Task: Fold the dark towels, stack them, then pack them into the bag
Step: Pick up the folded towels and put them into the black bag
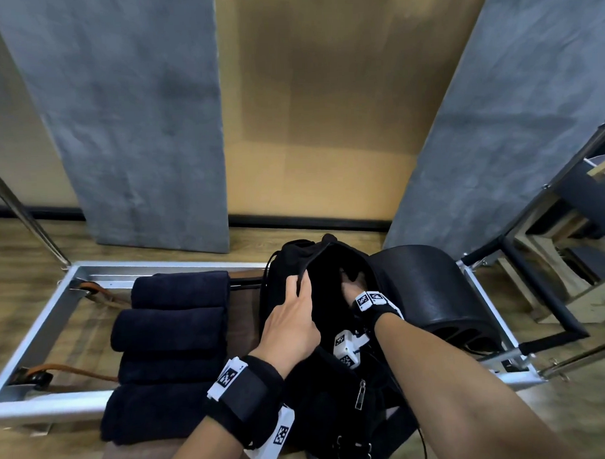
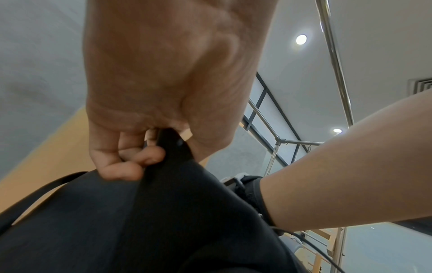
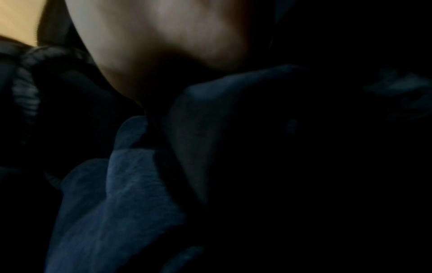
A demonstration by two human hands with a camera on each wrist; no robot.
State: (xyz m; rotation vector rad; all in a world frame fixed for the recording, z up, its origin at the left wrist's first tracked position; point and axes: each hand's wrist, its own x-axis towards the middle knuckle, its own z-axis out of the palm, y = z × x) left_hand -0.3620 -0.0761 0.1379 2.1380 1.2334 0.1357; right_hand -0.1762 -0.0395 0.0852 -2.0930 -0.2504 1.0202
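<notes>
From the head view, the left hand grips the near-left rim of the black backpack, fingers curled over the edge and pulling the mouth open. Just to the right of it, the right hand is plunged into the opening, only its back and the wrist band showing; how its fingers lie cannot be told here. To the left of the left hand, four folded dark towels lie in a row, touching one another, on a padded bench inside a metal frame. Right of the right hand, beside the bag, sits a black arched barrel.

From the left wrist view, the left hand pinches a fold of the backpack's black fabric between thumb and curled fingers. The right forearm crosses at the right.

The right wrist view is dark: the right hand is inside the bag, with dark blue towel cloth directly below it. Whether it grips the cloth I cannot tell.
</notes>
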